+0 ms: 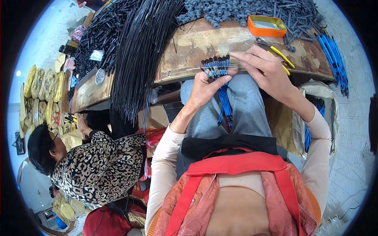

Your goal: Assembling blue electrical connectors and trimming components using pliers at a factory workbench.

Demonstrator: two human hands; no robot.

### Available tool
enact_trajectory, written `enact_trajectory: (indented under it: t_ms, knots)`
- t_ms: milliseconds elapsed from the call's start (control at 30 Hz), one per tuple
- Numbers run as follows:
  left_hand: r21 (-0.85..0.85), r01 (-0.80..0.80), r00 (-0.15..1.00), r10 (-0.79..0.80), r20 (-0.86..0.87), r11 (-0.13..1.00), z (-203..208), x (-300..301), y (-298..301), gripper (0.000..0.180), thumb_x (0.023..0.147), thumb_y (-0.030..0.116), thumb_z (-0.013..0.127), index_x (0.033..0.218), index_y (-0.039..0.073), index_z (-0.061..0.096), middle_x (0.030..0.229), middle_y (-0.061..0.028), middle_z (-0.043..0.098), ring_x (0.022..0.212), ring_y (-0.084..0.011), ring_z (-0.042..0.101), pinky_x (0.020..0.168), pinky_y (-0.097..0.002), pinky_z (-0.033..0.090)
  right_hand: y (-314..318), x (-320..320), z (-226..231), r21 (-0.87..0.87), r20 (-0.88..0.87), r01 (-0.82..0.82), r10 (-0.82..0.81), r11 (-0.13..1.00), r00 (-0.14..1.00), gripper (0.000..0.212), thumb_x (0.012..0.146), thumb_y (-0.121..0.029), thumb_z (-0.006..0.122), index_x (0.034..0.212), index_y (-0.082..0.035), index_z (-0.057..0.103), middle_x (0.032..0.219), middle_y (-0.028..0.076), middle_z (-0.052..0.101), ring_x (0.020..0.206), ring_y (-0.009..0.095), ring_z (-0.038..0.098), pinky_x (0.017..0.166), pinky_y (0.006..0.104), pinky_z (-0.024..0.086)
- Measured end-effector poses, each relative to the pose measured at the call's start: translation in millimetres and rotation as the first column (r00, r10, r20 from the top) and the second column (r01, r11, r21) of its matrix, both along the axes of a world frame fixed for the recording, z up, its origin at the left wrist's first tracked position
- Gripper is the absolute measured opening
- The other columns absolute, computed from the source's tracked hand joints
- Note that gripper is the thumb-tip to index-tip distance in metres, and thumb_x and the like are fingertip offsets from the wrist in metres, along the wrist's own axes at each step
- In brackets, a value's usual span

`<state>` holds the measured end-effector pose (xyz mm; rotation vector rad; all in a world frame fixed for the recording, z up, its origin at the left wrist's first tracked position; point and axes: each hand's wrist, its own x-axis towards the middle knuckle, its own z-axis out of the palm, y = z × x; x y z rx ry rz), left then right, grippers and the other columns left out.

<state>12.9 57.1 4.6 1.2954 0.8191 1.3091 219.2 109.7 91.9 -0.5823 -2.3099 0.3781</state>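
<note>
At upper centre of the frame, between your knees and the table edge: one bundle of blue-and-black rods (223, 100), dark tips up, roughly seven tips showing, exact count hidden by overlap.

Also listed: one orange tin (267, 32), upper right of centre, on the wooden table (185, 51); one yellow-handled tool (282, 56), just below it; one heap of grey fittings (244, 10), top edge; one mass of long black rods (138, 59), upper left of centre; one heap of short black pieces (96, 43), upper left; one further blue bundle (334, 59), upper right; one pale sack (298, 126), right of centre, holding blue-and-black pieces; one co-worker (104, 165), lower left.

Hands, two, yours. Left hand (208, 87): pinching the bundle between thumb and fingers, your forearm slanting up and rightward from lower centre. Right hand (267, 70): back of the hand toward the camera, fingers extended leftward, close together, thumb beneath, fingertips just beside the dark tips; you cannot tell whether they touch. Your right forearm slants up and leftward.
</note>
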Motion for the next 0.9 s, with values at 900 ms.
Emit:
enact_trajectory:
  t_ms: [900]
  knots:
    - [-0.043, -0.024, 1.000, 0.024, -0.002, 0.999, 3.5, 1.2, 0.2, 0.019, 0.090, 0.004, 0.066, 0.109, 0.001, 0.070, 0.108, -0.0092, 0.071, 0.103, -0.0144, 0.064, 0.092, -0.0286, 0.050, 3.0, -4.4, 4.2, 0.032, 0.040, -0.001, 0.000, 1.000, 0.999, 0.034, 0.088, 0.001, 0.059, 0.121, -0.005, 0.064, 0.088, 0.010, 0.052, 0.077, 0.024, 0.055, 0.068, 0.0346, 0.044]
